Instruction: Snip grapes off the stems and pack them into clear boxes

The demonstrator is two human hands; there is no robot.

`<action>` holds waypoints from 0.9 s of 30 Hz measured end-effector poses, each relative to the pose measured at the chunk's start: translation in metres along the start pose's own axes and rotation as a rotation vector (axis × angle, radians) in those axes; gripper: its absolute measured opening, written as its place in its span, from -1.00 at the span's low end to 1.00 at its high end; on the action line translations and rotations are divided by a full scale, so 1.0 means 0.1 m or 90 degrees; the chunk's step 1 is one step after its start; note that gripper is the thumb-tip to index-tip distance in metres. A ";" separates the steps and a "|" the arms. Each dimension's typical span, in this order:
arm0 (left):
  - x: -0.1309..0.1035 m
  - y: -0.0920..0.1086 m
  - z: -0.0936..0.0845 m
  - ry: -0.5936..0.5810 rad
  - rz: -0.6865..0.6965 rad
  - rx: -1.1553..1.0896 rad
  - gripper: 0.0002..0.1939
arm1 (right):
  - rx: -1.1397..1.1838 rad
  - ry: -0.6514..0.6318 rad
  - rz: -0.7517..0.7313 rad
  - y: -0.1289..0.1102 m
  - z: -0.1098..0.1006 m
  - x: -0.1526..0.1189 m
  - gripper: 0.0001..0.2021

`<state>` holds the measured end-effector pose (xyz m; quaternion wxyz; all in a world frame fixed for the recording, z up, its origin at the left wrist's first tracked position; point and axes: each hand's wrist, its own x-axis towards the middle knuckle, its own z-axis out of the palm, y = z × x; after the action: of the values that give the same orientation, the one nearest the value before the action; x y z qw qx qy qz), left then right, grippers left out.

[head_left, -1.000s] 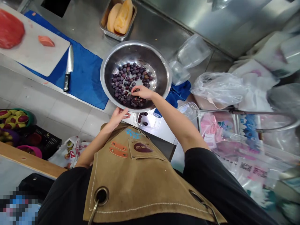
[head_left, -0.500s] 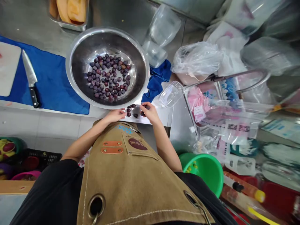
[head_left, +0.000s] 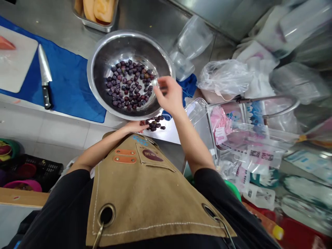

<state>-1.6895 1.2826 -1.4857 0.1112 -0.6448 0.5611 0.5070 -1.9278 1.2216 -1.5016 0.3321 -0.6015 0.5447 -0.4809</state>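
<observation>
A large steel bowl [head_left: 97, 74] holds many dark purple grapes [head_left: 129, 84]. Over the bowl's right rim is my right hand [head_left: 169, 95], fingers curved and apart, slightly blurred, with nothing seen between them. Just below the bowl, a small clear plastic container [head_left: 167, 125] with several grapes rests on the white surface. My left hand [head_left: 138, 126] is at the container's left side with its fingers closed by the grapes; whether it grips the container's edge or a grape is too small to tell.
On the left, a knife [head_left: 45, 76] lies on a blue cloth [head_left: 70, 90] beside a white cutting board [head_left: 18, 65]. Cut melon fills a steel tray [head_left: 109, 28] at the back. Clear cups [head_left: 193, 38] and plastic bags [head_left: 225, 77] crowd the right.
My right hand has risen from the small container to the bowl's right side. More grapes show in the container. The view has shifted, so the bowl appears further right.
</observation>
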 end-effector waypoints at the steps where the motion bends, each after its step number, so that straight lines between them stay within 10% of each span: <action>1: -0.02 0.05 0.00 -0.013 -0.021 0.036 -0.66 | -0.041 -0.067 -0.031 0.06 0.18 0.28 -0.36; 5: -0.08 0.22 -0.02 -0.038 -0.062 0.110 -0.70 | -0.179 -0.283 0.020 0.34 0.87 1.06 0.02; 9: -0.13 0.24 -0.05 -0.038 -0.044 0.100 -0.60 | -0.228 -0.316 0.064 0.40 1.23 1.17 0.09; 27: -0.13 0.12 0.02 0.004 -0.057 -0.012 -0.66 | -0.190 -0.382 -0.166 -0.22 1.43 0.90 -0.15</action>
<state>-1.6985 1.2877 -1.4719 0.1258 -0.6722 0.5268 0.5048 -1.7908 1.1196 -1.5076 0.3215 -0.8223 0.4056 -0.2365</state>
